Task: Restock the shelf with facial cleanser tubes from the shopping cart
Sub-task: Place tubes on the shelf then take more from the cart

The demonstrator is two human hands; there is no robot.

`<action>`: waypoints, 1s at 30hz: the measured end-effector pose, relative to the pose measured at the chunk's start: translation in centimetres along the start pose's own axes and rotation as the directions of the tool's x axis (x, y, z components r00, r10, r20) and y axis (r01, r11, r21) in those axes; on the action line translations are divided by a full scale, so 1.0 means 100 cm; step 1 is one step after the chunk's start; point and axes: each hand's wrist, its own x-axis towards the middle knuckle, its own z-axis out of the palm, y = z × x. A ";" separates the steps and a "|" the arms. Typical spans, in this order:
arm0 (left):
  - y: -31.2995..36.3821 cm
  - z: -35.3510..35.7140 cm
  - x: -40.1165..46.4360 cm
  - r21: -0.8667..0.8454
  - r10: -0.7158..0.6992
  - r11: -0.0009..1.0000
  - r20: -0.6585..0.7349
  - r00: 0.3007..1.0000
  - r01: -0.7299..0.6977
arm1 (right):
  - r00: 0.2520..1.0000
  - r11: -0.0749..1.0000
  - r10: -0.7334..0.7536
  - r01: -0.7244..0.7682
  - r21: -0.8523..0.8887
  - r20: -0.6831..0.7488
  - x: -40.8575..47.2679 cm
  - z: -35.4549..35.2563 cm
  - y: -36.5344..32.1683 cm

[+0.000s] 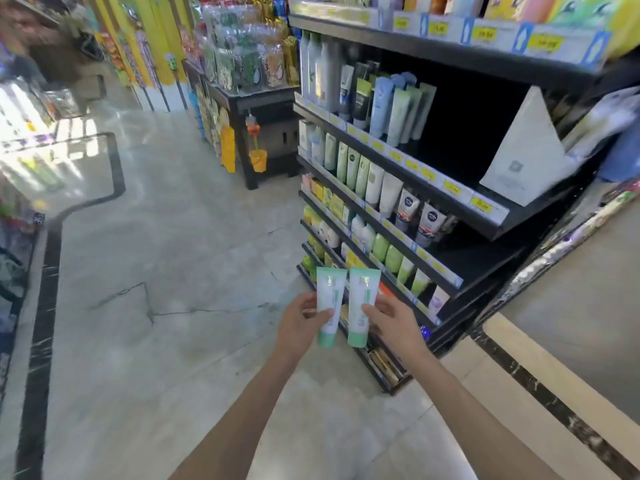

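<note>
With the left hand (pixel 303 318) and right hand (pixel 393 320) each grasping 1 cleanser tube (pixel 330 304), stand both cap-down in the shelf (pixel 491 223) gap at 1 o'clock.

Both bare forearms enter from the lower edge of the view and converge toward the centre, extended forward and slightly upward. The left hand (pixel 300 322) is seen from its back, wrist straight, thumb laid across the front of the left tube (pixel 330 306) and the remaining fingers curled behind it. The right hand (pixel 393 322) mirrors this pose: its thumb presses the front of the right tube (pixel 362 304), with the fingers wrapped round the far side. Each hand grips its tube near the lower half, cap end down and crimped end up. The two hands lie level, just beside each other, knuckles apart, the tubes nearly parallel and upright.
</note>
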 end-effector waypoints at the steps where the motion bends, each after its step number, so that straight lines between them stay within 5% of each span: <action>1: 0.005 0.000 0.018 -0.002 0.009 1.000 0.013 1.000 -0.009 | 1.000 1.000 -0.006 0.006 -0.007 -0.017 0.015 0.002 -0.006; 11: 0.069 0.013 0.211 -0.050 0.094 0.995 0.248 0.964 -0.084 | 0.959 0.999 -0.012 0.003 -0.033 -0.284 0.154 0.019 -0.050; 20: 0.145 0.025 0.339 -0.087 0.193 0.981 0.566 0.801 -0.175 | 0.827 0.997 -0.074 0.053 -0.053 -0.557 0.232 0.021 -0.125; 30: 0.205 0.075 0.413 -0.172 0.306 0.952 0.600 0.739 -0.254 | 0.671 0.964 -0.228 0.256 -0.067 -0.706 0.302 -0.043 -0.208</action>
